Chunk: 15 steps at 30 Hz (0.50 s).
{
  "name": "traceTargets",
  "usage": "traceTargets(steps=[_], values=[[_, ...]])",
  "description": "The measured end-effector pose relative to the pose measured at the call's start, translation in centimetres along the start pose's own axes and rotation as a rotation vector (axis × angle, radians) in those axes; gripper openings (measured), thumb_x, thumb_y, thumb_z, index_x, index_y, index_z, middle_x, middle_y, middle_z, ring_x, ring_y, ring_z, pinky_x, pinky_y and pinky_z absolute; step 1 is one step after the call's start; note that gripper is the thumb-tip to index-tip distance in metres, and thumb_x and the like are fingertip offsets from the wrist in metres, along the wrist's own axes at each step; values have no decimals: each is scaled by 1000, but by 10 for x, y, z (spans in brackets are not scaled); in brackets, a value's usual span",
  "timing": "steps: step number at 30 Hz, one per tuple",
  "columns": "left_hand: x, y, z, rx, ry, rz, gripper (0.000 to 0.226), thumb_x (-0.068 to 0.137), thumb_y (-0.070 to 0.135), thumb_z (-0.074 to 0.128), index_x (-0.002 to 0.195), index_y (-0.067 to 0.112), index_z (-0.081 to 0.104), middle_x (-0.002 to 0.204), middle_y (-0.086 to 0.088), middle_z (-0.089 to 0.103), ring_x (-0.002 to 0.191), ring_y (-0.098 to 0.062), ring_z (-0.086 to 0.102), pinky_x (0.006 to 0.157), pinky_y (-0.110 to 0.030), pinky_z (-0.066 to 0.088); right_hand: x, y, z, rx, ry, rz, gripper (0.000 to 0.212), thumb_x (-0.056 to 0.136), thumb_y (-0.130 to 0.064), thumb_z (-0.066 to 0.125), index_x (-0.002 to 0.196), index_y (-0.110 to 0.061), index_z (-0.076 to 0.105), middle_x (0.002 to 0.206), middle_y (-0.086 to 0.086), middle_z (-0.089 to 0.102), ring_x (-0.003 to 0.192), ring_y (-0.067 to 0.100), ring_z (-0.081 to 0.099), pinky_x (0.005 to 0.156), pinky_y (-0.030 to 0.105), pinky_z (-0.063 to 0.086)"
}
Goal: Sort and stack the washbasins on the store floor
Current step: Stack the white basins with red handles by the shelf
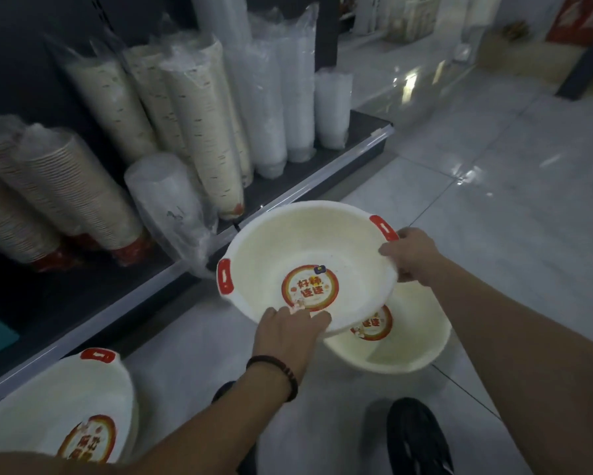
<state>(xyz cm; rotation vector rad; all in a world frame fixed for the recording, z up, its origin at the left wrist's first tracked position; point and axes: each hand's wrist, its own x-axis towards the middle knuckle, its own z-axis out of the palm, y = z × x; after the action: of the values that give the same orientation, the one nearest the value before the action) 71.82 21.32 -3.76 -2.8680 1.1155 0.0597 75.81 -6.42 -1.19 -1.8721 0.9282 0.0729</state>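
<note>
I hold a cream washbasin [281,248] with red handles and a round red label in its bottom, lifted off the floor and tilted. My left hand [288,334] grips its near rim. My right hand [413,253] grips the far right rim beside a red handle. A second cream washbasin [411,341] of the same kind rests on the floor tiles beneath it, partly covered by the held one. A third washbasin [58,402], perhaps a stack, sits at the lower left on the floor.
A low dark shelf [322,173] runs along the left, loaded with wrapped stacks of paper cups [199,132] and plastic cups [274,108]. My black shoes [415,437] stand on the glossy tile floor [493,186]. Boxes and a post stand far back right.
</note>
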Motion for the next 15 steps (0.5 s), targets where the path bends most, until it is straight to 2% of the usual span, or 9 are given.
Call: traceTargets(steps=[2,3,5,6,7,8,10,12,15], values=[[20,3,1,28,1,69,25,104,30,53,128,37,53,116,-1,68,108,-30,61,98,-42,40,5,20,-21,52,47,30,32,87,-6,74,115,-10,61,99,10,65,80,29,70,47,34,60],[29,3,8,-30,1,72,36,97,44,61,132,41,53,129,1,63,122,-29,56,108,-44,36,8,31,-31,59,79,41,30,86,-4,73,113,-9,62,99,11,65,80,29,69,44,32,59],[43,4,16,-217,4,-42,82,73,77,67,145,52,40,160,2,32,149,-29,26,122,-55,19,17,54,-46,51,160,64,29,85,-3,72,110,-11,61,102,12,66,82,30,68,46,34,59],[50,3,25,-323,47,-182,97,67,84,66,151,51,31,166,1,16,153,-29,14,122,-59,16,21,65,-53,39,199,79,30,85,-3,72,109,-14,59,101,11,65,82,31,68,51,38,62],[59,2,36,-441,119,-348,101,69,82,68,154,45,27,167,-3,11,154,-32,13,122,-59,19,25,76,-58,28,229,96,30,86,-3,72,109,-17,57,100,9,64,82,31,67,58,44,65],[69,0,45,-593,173,-525,100,75,73,71,155,35,26,166,-10,16,152,-37,21,120,-60,29,28,87,-62,31,245,115,31,87,-3,72,109,-18,56,98,8,64,82,31,68,65,49,67],[91,-5,60,-1007,138,-800,88,88,46,75,156,21,25,155,-16,38,137,-40,48,108,-58,48,35,109,-67,45,244,159,31,89,-2,72,110,-18,56,95,7,63,81,30,68,66,48,66],[108,-3,71,-1171,-34,-872,69,97,24,68,153,14,29,138,-13,57,119,-35,62,103,-53,54,40,127,-68,54,233,194,31,90,-1,72,111,-18,56,93,5,63,77,27,67,56,40,60],[127,1,90,-1068,-137,-851,43,96,15,65,137,13,51,119,-9,67,103,-30,64,98,-47,57,52,151,-66,44,233,225,30,90,-3,72,113,-17,59,97,7,65,82,30,69,53,37,59]])
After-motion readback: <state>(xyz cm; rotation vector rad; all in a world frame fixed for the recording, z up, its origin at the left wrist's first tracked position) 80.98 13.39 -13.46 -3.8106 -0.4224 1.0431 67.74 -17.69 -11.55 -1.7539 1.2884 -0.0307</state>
